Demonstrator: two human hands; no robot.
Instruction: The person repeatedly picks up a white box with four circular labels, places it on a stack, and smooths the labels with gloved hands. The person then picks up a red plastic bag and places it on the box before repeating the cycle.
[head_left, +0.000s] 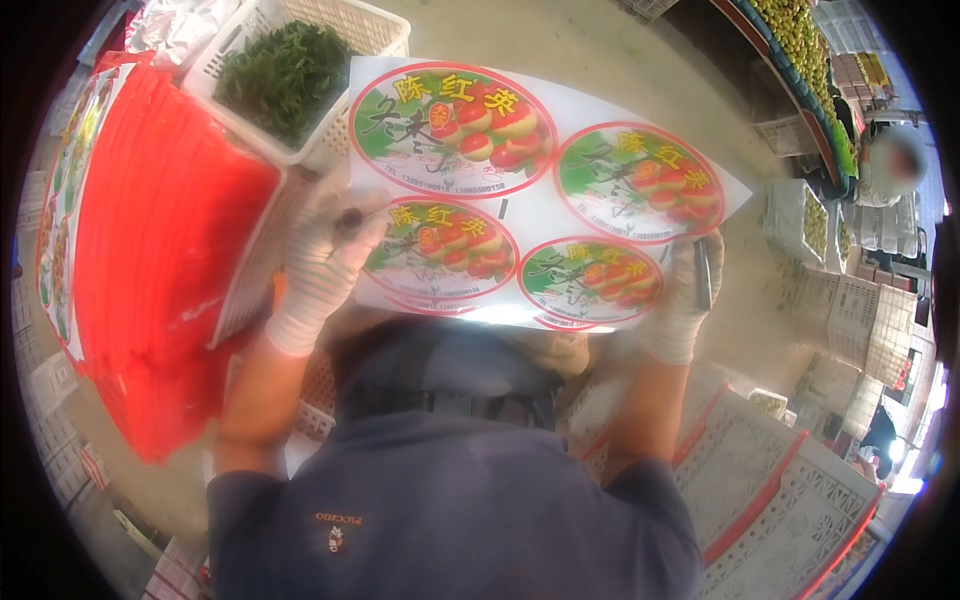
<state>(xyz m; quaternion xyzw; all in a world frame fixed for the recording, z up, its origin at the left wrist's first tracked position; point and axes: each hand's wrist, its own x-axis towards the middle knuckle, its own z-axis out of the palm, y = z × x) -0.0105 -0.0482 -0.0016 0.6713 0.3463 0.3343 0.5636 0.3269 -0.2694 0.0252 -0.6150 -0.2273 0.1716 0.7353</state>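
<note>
Before me, several printed label sheets (525, 187) are held up between my hands, bearing oval labels with writing and pictures of red and pale fruit. My left hand (326, 259), in a pale ribbed glove, grips their left edge. A small dark spot shows near its thumb; I cannot tell what it is. At the lower right edge, my right hand (682, 304), gloved alike, pinches the sheets. A slim dark object with a shiny edge (703, 276) lies along its fingers. Its kind is unclear.
At left stands a tall stack of red thin plastic pieces (165, 247) with label sheets (67, 202) against its side. A white plastic crate (386, 26) holds green leaves (289, 79). White-and-red perforated crates (765, 480) stand lower right. A person (881, 169) is beside a fruit-filled conveyor (799, 60).
</note>
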